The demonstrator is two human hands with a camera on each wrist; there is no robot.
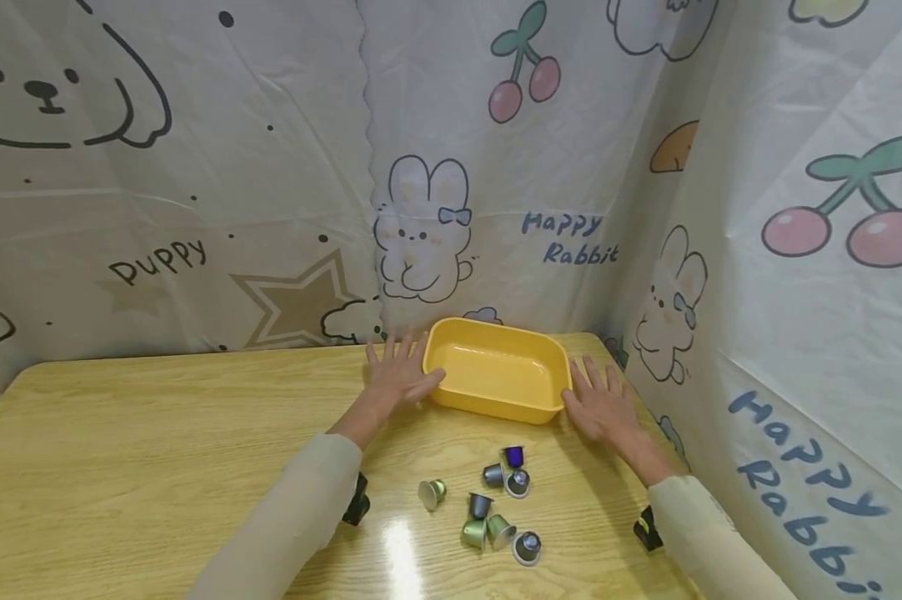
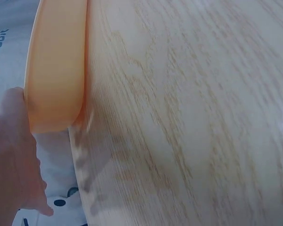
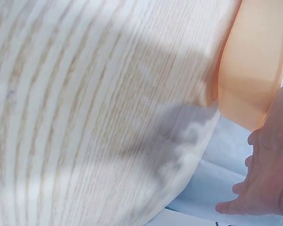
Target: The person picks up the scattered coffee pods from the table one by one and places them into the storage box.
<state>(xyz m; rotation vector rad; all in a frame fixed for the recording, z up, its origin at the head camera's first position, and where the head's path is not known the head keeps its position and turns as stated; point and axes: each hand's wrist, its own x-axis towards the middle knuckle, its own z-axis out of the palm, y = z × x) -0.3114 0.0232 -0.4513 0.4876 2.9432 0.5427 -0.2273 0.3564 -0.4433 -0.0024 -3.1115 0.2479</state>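
Note:
A yellow plastic basin (image 1: 488,406) stands toward the back of the table, with nothing inside it. At its left end is my left hand (image 1: 397,372), fingers spread and straight, thumb at the rim. My right hand (image 1: 599,406) lies against the other end, its fingers also stretched out. The left wrist view has the left hand (image 2: 12,160) by the basin's end wall (image 2: 56,70). In the right wrist view, the right hand (image 3: 269,169) meets the basin's corner (image 3: 247,84) with the thumb side.
Several coffee capsules lie on the wooden table (image 1: 158,467) in front of the basin: a blue one (image 1: 513,456), grey ones (image 1: 480,505), green ones (image 1: 474,533), and a pale green one (image 1: 432,494) apart at left. Printed curtains (image 1: 436,100) border the table's back and right edges.

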